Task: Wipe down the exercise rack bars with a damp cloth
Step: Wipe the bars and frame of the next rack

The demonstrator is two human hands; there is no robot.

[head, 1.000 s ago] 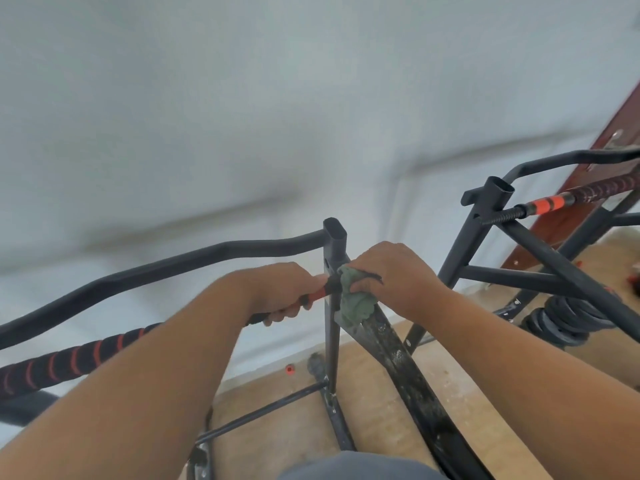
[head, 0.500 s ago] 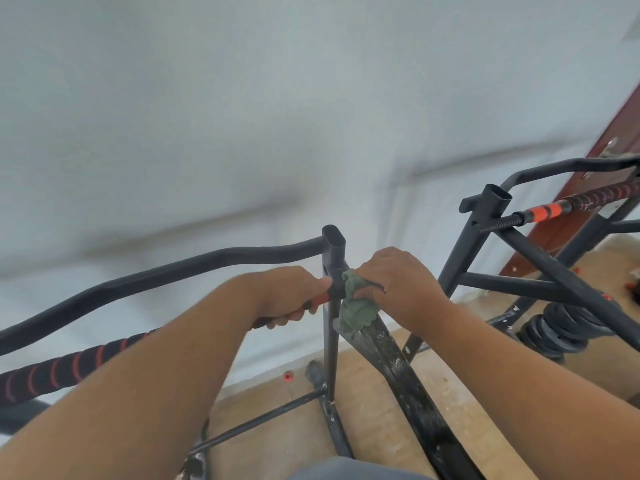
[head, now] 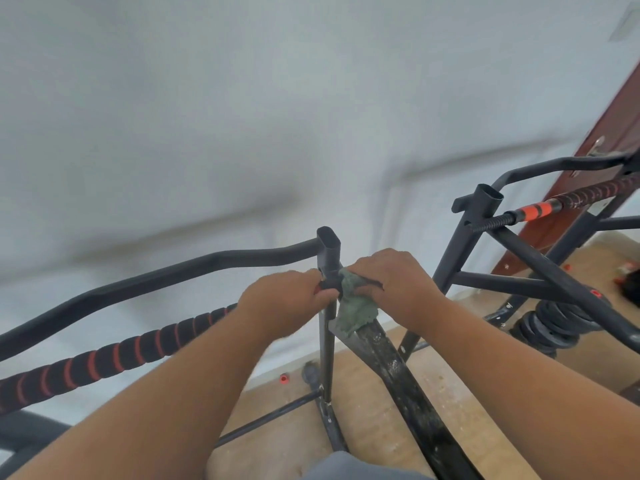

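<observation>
A black metal exercise rack fills the view; its near upright post (head: 328, 251) stands at centre with an open top. My left hand (head: 284, 303) grips the padded black-and-red bar (head: 114, 355) right where it meets the post. My right hand (head: 391, 278) holds a crumpled green cloth (head: 356, 308) against the post's right side, at the top of a scuffed sloping bar (head: 405, 382). The cloth hangs below my fingers. A curved black bar (head: 180, 271) runs left from the post.
The rack's second upright (head: 485, 199) with another padded bar (head: 571, 199) stands at right. A stack of black weight plates (head: 550, 327) lies on the wooden floor. A white wall rises behind and a red-brown door (head: 620, 126) is at far right. A small red cap (head: 284, 378) lies near the post's foot.
My right hand and the cloth have shifted slightly on the post joint. My left hand has kept its grip on the padded bar. The view has tilted a little.
</observation>
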